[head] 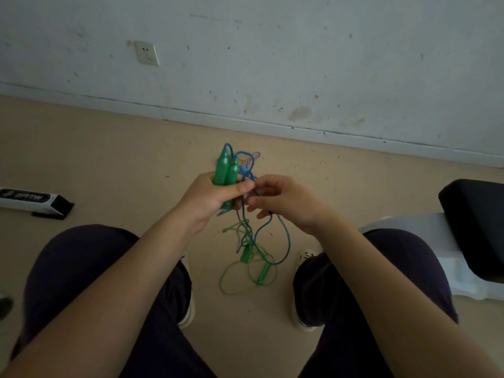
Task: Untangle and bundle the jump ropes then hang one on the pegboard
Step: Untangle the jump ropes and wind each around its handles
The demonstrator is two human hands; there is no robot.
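Note:
My left hand [210, 199] grips two green handles [225, 170] of a jump rope, tips pointing up and away. Its blue cord [286, 236] loops over the handles and hangs down in a long bend between my knees. My right hand [278, 199] is just right of the handles, fingers curled round the blue cord near my left thumb. A second jump rope [245, 260] with a light green cord and translucent green handles lies tangled on the floor below, with the blue cord running through it. A small blue-and-white striped loop [255, 155] shows behind the handles.
I sit with both legs spread, shoes [305, 257] on the beige floor. A white wall [272, 64] with a socket [147, 53] stands ahead. A black-and-white box [32, 199] lies at the left. A black padded seat [474, 222] on a white base is at the right.

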